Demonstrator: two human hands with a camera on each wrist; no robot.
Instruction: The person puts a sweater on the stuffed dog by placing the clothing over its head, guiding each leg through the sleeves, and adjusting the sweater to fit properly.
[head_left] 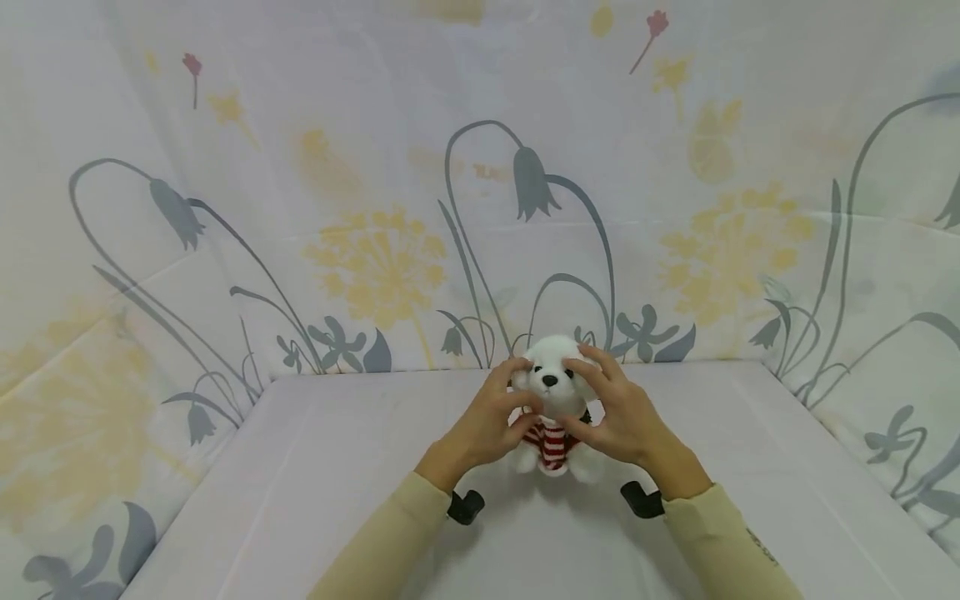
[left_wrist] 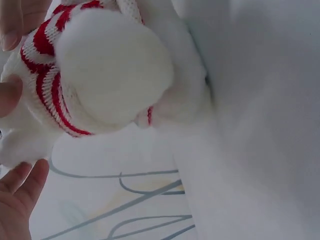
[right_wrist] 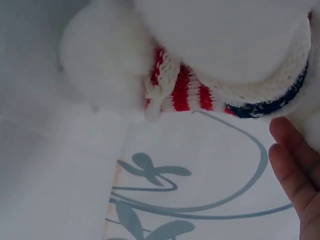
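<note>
A white plush dog [head_left: 557,353] with a black nose sits upright on the white surface, facing the head camera. It wears a red-and-white striped knit sweater [head_left: 553,446]; a dark blue knit band [right_wrist: 270,107] shows in the right wrist view. My left hand [head_left: 491,417] holds one side of its head, thumb low near the chin and fingers up by the eye. On the other side my right hand [head_left: 618,412] grips the head in the same way. The wrist views show the sweater, a round white limb [left_wrist: 115,67] and only some fingertips.
The plush dog stands on a white cloth-covered table [head_left: 337,483]. Behind and at the sides hangs a white curtain [head_left: 480,275] printed with grey and yellow flowers. A black wrist piece sits under the left wrist [head_left: 465,507] and another under the right wrist [head_left: 642,500].
</note>
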